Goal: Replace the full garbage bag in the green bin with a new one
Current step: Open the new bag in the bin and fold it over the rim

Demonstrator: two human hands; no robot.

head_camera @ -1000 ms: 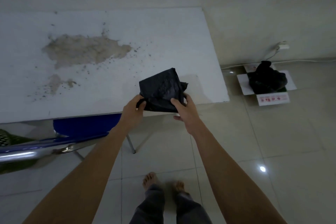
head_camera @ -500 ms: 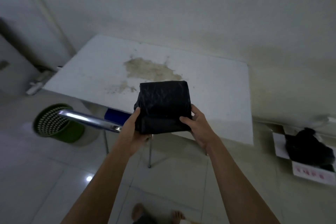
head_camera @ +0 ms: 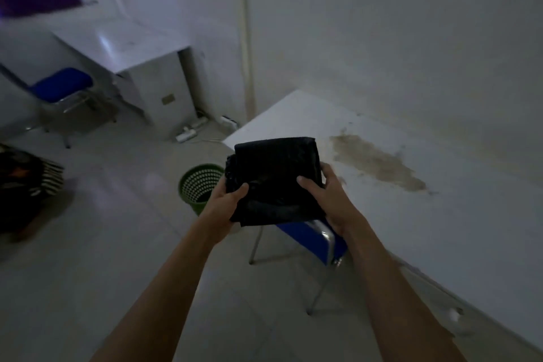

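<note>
Gripping folded black bag (head_camera: pixel 276 179) with both hands' fingers (head_camera: pixel 305 184); green bin (head_camera: pixel 197 185) on floor, contents unseen.

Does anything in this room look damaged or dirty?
Yes. The white table has a large brownish patch on its top, with small specks around it, like a stain or worn surface. The folded black bag and green bin look normal.

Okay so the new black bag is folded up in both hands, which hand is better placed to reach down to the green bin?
Left, probably. The left hand holds the folded bag on the side where the green bin stands; the right hand is over by the table.
</note>
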